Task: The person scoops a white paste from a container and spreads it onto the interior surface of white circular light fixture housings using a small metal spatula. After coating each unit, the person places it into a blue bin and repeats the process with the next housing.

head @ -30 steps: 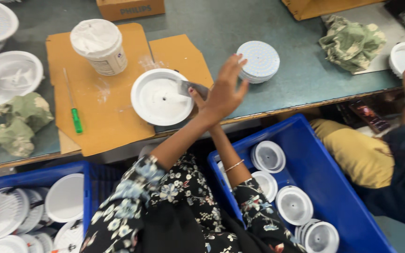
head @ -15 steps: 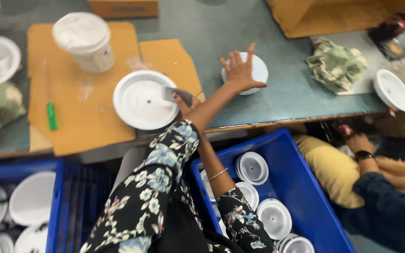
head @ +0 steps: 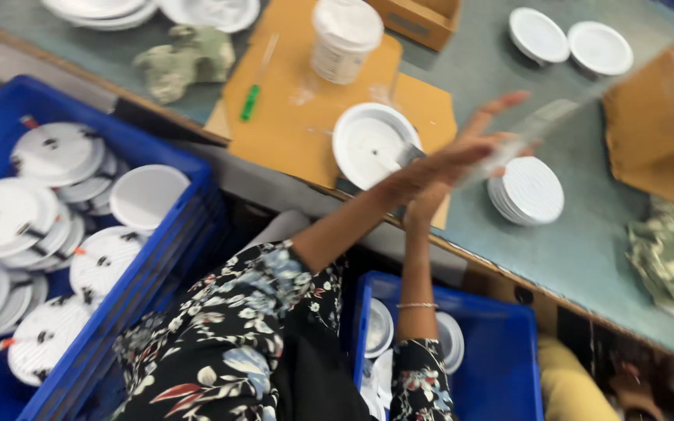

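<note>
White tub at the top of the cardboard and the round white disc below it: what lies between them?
In the head view, only bare brown cardboard with pale smears lies between the white tub and the white disc; nothing stands there.

Just past my raised fingers lies a round white ribbed disc [head: 526, 189], flat on the grey-green surface [head: 587, 257], near its front edge and touching nothing else. Beside my wrists a round white dish-shaped housing [head: 368, 143] sits open side up on a brown cardboard sheet [head: 290, 117], a small dark clip at its right rim.
</note>
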